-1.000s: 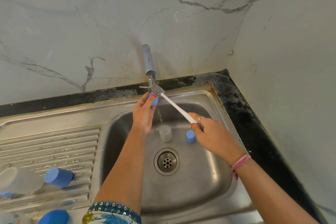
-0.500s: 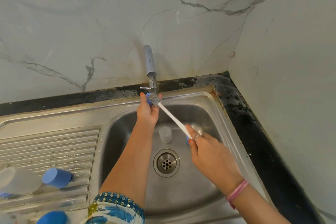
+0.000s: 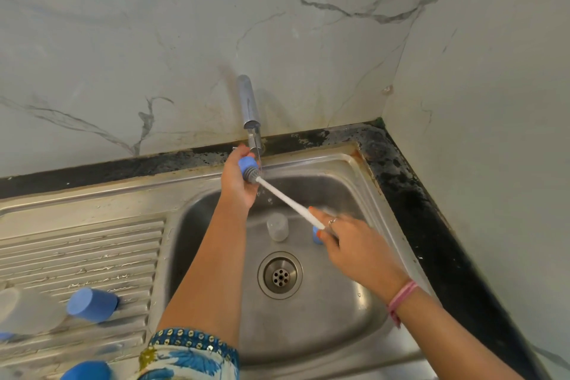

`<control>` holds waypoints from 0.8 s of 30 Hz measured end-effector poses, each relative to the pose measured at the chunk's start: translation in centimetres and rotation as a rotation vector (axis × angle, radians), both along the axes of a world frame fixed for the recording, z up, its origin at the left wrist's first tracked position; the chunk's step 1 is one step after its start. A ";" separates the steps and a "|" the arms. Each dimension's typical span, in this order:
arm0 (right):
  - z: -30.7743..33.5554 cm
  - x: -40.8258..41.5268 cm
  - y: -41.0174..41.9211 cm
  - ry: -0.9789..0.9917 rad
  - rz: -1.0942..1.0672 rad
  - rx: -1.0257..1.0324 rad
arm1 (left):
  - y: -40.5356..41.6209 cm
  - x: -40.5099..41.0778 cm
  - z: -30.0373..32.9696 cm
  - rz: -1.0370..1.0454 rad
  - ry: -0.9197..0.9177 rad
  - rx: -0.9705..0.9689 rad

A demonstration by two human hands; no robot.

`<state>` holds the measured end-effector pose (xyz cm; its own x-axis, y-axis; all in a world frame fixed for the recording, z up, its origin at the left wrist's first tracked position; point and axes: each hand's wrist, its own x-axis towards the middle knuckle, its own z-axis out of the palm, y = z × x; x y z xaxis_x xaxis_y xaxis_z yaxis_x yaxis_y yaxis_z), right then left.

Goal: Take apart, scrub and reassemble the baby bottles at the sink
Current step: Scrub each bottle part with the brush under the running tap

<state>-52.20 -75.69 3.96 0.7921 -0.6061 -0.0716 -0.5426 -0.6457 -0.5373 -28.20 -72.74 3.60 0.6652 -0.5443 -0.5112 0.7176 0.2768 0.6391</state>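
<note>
We note the left hand (image 3: 239, 182) raised under the tap (image 3: 250, 108), its fingers curled round a small blue bottle part (image 3: 246, 163), which it holds just below the spout. The grey bristle head of the bottle brush (image 3: 290, 200) is pushed into the open end of that blue part. The brush's white handle slants down and to the right to the right hand (image 3: 354, 244), which pinches the handle's lower end between thumb and fingers; the hand is slightly motion-blurred. We see a few water drops below the left hand; whether the tap runs steadily we cannot tell.

In the sink basin (image 3: 339, 318), a clear cap (image 3: 277, 227) stands behind the drain (image 3: 280, 275). Just right of it a second small blue piece (image 3: 316, 237) sits on the basin floor, mostly hidden behind the right hand's fingers.

On the ribbed drainboard (image 3: 80, 253) to the left, a translucent bottle (image 3: 24, 311) lies on its side at the frame edge, blurred. A blue cap (image 3: 92, 305) lies beside it, close to or touching it; we cannot tell which. Another blue cap (image 3: 88, 371) shows at the bottom edge, cut off by the frame.

The right wrist carries a pink band (image 3: 401, 298); a ring (image 3: 331, 221) is on one right finger. The left forearm ends in a blue patterned sleeve (image 3: 191, 352). The black table (image 3: 410, 194) edges the sink along the back and right, under a marbled wall (image 3: 154, 40).
</note>
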 end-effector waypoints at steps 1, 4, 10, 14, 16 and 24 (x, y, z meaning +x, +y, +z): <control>0.0 0.1 0.6 -0.131 -0.047 0.344 | 0.0 -0.1 -0.1 0.032 0.025 -0.034; 0.8 0.0 1.4 -0.306 -0.202 1.136 | 0.5 0.0 -0.4 0.042 0.092 -0.253; -0.3 -0.6 0.6 0.152 -0.007 -0.117 | 0.6 1.0 -0.6 -0.192 -0.193 0.249; -0.5 -0.1 0.8 0.083 0.022 -0.101 | -0.1 0.7 0.4 -0.180 -0.171 0.231; -0.1 0.0 1.2 -0.260 -0.142 0.745 | -0.1 0.0 0.2 -0.162 -0.093 0.122; -0.3 -1.5 0.7 -0.280 -0.265 1.008 | 0.4 -0.4 -0.9 -0.299 -0.020 -0.059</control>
